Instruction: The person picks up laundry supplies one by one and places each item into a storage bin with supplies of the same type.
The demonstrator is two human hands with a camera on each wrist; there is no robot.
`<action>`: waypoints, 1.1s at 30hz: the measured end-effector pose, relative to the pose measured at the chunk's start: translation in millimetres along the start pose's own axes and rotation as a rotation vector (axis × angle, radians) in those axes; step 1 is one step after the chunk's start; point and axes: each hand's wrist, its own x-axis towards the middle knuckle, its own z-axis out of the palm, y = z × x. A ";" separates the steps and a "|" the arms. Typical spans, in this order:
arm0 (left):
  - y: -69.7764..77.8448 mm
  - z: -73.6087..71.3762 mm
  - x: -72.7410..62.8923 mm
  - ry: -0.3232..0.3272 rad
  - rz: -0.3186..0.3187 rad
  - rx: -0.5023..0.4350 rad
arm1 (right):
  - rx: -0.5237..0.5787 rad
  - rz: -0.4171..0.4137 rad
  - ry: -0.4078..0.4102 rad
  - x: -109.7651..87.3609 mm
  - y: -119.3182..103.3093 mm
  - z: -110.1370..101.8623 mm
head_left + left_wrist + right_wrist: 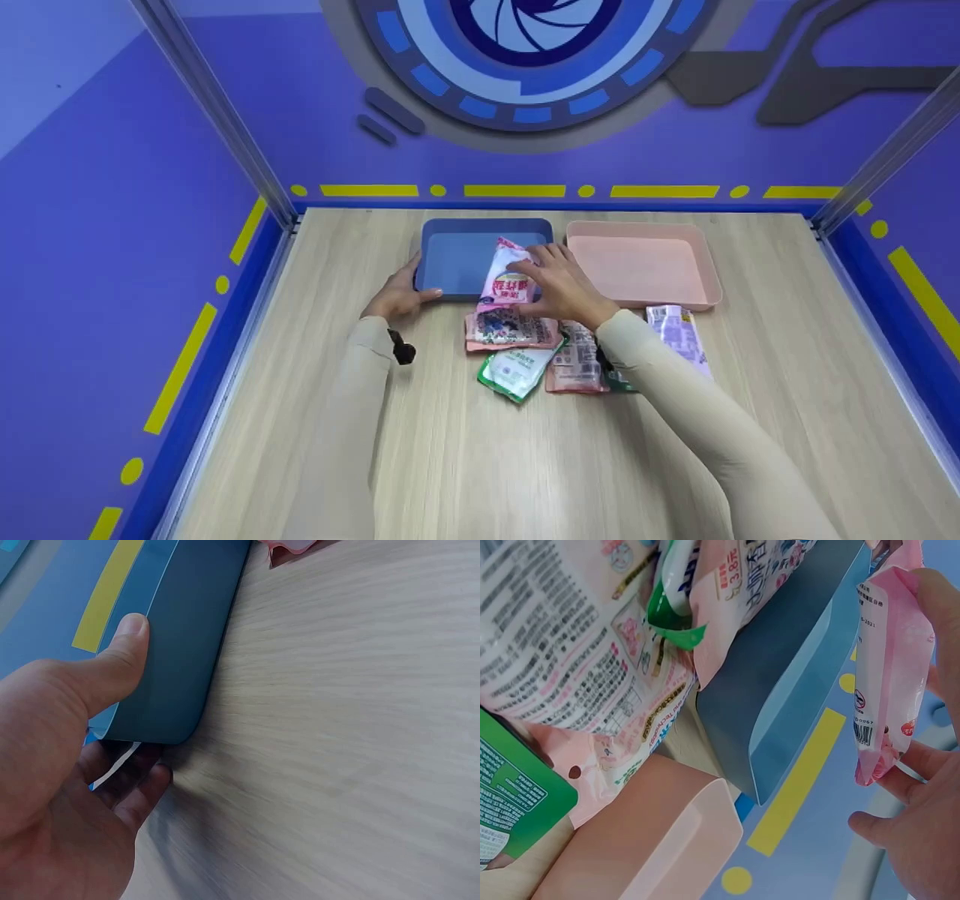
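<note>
My left hand point(397, 295) holds the near left corner of a blue tray point(457, 259). In the left wrist view its thumb lies against the tray's front rim and the fingers curl around the side. My right hand point(568, 287) grips a pink-and-white packet point(498, 279) by its edge, raised over the blue tray's near right part. The right wrist view shows the packet's printed back point(889, 667), with a barcode. Just below it, a pink packet point(514, 330) lies partly over a green-edged white packet point(517, 371) in front of the tray.
A pink tray point(637, 262) stands to the right of the blue one. More packets lie in front of it: a pink printed packet point(577, 364), a purple packet point(679, 337) and a green one mostly behind my right forearm. Blue-purple walls point(255, 142) enclose the wooden table point(450, 465).
</note>
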 end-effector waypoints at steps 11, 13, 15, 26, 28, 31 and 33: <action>-1.0 -0.1 -0.7 0.000 0.008 -0.012 | 0.006 0.022 -0.021 3.7 4.6 0.9; -1.0 -0.1 -1.3 -0.001 0.010 -0.016 | 0.002 0.022 -0.024 5.2 5.4 0.4; -1.1 -0.3 -1.7 -0.002 0.012 -0.019 | -0.002 0.026 -0.027 7.2 5.7 -0.4; -1.8 0.4 0.1 0.007 0.016 -0.016 | -0.020 0.037 -0.029 15.8 9.2 -0.7; -1.6 0.7 1.1 0.006 0.010 -0.017 | -0.024 0.040 -0.032 16.9 10.3 -0.2; -1.6 1.1 2.0 0.006 -0.001 -0.016 | -0.030 0.048 -0.041 18.4 11.4 0.8; -2.0 1.6 2.2 0.008 -0.004 -0.018 | -0.028 0.053 -0.045 18.9 11.8 1.8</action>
